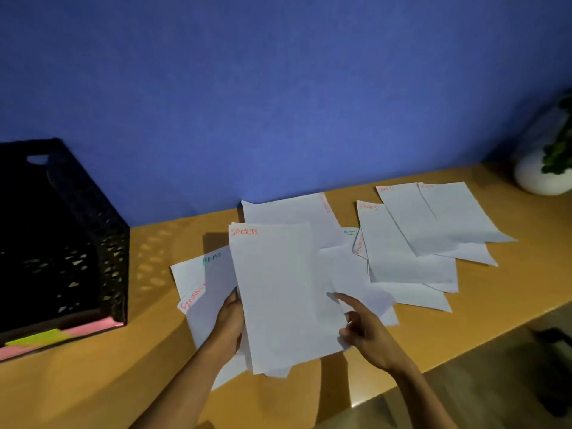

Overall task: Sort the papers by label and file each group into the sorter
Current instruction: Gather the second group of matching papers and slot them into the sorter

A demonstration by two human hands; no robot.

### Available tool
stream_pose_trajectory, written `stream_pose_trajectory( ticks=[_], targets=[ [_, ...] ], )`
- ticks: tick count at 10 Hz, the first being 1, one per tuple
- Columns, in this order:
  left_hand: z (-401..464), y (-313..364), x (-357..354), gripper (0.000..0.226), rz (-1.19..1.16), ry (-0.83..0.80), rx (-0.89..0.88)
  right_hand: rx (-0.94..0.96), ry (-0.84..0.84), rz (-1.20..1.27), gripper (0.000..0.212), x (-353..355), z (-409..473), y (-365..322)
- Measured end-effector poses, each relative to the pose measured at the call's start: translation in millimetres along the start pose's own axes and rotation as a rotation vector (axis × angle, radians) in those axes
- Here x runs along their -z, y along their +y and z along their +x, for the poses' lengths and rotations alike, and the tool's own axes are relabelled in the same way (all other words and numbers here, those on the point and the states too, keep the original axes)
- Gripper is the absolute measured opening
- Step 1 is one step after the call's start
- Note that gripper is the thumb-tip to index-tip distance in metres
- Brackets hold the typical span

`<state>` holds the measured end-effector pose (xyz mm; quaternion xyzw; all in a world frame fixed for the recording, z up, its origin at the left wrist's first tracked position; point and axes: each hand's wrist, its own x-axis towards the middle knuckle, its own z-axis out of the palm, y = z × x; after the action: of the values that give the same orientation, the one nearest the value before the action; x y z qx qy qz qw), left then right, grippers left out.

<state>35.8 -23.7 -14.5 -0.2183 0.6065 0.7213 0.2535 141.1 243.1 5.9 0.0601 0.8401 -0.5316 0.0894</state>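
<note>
Fingers of the left hand (230,323) curl round the left edge of a small stack of papers (284,298), thumb on top. The top sheet says SPORTS in red at its far left corner. The stack is lifted a little off the desk (93,382), near the front edge, and its long side runs from the front edge toward the wall. The right hand (365,332) is at the stack's right edge; its first finger points out straight toward the stack and the other fingers are bent, holding nothing that shows. More loose sheets (411,239) lie flat toward the right back corner, some marked SPORTS. A black mesh sorter (62,243) stands at the left back corner.
</note>
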Motion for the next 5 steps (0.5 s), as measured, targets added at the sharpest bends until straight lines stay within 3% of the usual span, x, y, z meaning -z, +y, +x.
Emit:
stream_pose_trajectory(
  ticks=[2, 3, 5],
  targets=[
    [-19.6, 2.8, -7.4, 0.011, 0.012, 0.027, -0.241, -0.123, 0.033, -0.066, 0.066, -2.8, -17.8, 7.9],
    [-22.7, 4.2, -12.0, 0.014, 0.0, -0.017, -0.266, -0.149, 0.057, -0.054, 0.05, 0.1, -20.6, 6.2],
    [-15.3, -1.1, -25.2, 0.013, 0.041, -0.103, -0.276, -0.284, 0.111, 0.32, 0.023, 8.0, -15.4, 9.0]
  ],
)
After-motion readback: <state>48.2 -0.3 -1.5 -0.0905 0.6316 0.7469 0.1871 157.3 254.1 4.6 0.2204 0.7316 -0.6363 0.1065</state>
